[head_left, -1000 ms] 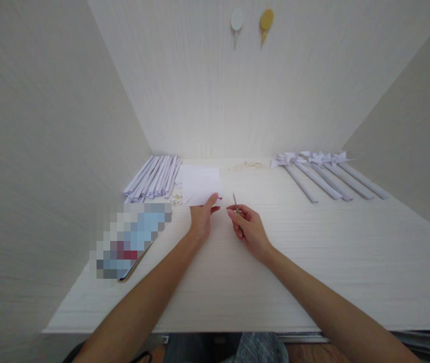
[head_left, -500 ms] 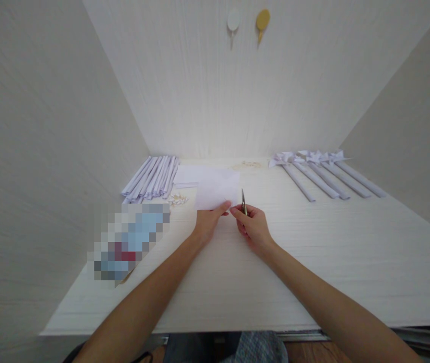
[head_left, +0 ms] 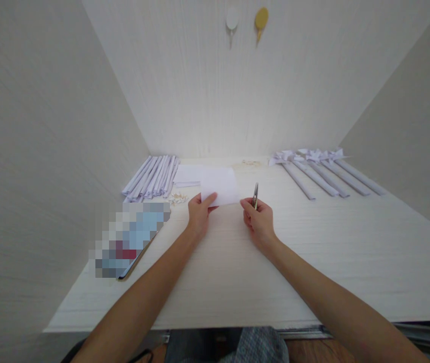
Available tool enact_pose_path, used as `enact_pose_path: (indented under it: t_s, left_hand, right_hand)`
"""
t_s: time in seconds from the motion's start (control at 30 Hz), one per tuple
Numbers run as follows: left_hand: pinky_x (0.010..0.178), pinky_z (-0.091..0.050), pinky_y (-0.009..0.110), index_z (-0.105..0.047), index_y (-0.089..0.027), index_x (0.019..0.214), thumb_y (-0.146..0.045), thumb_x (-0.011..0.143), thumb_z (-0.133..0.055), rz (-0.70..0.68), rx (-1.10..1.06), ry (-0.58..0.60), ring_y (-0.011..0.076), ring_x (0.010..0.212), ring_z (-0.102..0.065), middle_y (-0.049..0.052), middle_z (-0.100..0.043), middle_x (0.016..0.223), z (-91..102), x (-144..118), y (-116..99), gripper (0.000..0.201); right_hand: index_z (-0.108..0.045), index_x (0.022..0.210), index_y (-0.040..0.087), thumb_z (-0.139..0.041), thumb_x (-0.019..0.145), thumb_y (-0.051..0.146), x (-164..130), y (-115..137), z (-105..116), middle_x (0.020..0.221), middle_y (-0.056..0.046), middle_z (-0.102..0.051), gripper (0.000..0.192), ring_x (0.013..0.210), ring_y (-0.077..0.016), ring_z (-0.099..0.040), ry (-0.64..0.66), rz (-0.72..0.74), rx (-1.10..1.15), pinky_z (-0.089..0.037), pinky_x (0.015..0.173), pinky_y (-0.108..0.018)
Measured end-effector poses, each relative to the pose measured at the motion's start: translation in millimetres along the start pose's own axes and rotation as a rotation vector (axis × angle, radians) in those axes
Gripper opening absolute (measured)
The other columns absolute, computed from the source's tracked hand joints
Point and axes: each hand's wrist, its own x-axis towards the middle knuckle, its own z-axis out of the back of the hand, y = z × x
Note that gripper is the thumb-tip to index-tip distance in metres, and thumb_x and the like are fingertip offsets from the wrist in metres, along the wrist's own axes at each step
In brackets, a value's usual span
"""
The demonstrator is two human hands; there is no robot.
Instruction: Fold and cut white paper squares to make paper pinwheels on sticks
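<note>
My left hand (head_left: 199,217) is closed on the near left part of a white paper sheet (head_left: 220,185), thumb on top and fingers underneath. My right hand (head_left: 259,222) is closed around what look like small metal scissors (head_left: 256,191), their narrow blades pointing up and away from me; the handles are hidden in the palm. The right thumb and fingertip are at the sheet's near right corner; whether they pinch it I cannot tell. Behind the sheet, to its left, lies a stack of white paper (head_left: 186,174).
Rolled paper sticks (head_left: 152,176) are piled at the back left, beside small pale scraps (head_left: 177,199). Paper sticks with folded paper tops (head_left: 315,176) lie at the back right. A blurred-out phone-like object (head_left: 139,242) is at left. Two hooks (head_left: 261,19) hang on the back wall.
My left hand has slid left along the sheet's near edge, and the sheet has turned slightly. My right hand has moved a little right with the scissors.
</note>
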Motion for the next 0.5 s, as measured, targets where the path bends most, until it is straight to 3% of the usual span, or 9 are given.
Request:
enact_pose_path:
  t_s: [0.13, 0.27, 0.37, 0.5]
  left_hand:
    - [0.067, -0.048, 0.029, -0.065, -0.014, 0.068, -0.021, 0.047, -0.073, 0.008, 0.064, 0.095, 0.0165, 0.069, -0.062, 0.003, -0.068, 0.070, -1.4, -3, 4, 0.024]
    - [0.078, -0.048, 0.032, -0.065, -0.016, 0.078, -0.017, 0.046, -0.075, -0.044, 0.202, 0.167, 0.0198, 0.085, -0.062, 0.005, -0.070, 0.082, -3.1, -8, 7, 0.033]
    - [0.081, -0.048, 0.033, -0.064, -0.017, 0.086, -0.017, 0.046, -0.077, -0.048, 0.204, 0.137, 0.0195, 0.088, -0.062, 0.006, -0.069, 0.087, -5.3, -11, 7, 0.041]
    - [0.071, -0.050, 0.028, -0.063, -0.018, 0.089, -0.016, 0.050, -0.073, 0.000, 0.058, 0.040, 0.0175, 0.086, -0.062, 0.005, -0.068, 0.091, -8.3, -12, 3, 0.041]
  right_hand:
    - [-0.049, 0.061, 0.019, -0.065, 0.058, 0.031, 3, 2, 2, 0.036, 0.011, -0.032, 0.020, 0.031, -0.0022, -0.022, -0.046, 0.040, 0.044, -0.011, 0.032, -0.020]
    - [-0.048, 0.063, 0.019, -0.068, 0.057, 0.030, 10, 6, 7, 0.037, 0.012, -0.031, 0.024, 0.031, -0.0017, -0.022, -0.072, 0.068, 0.140, -0.012, 0.031, -0.019]
    - [-0.045, 0.061, 0.019, -0.071, 0.055, 0.031, 13, 8, 9, 0.037, 0.013, -0.029, 0.029, 0.031, -0.0010, -0.021, -0.069, 0.044, 0.195, -0.012, 0.031, -0.018]
    - [-0.048, 0.066, 0.019, -0.072, 0.054, 0.035, 8, 7, 6, 0.036, 0.013, -0.031, 0.031, 0.030, -0.0013, -0.021, 0.016, -0.013, 0.148, -0.010, 0.030, -0.018]
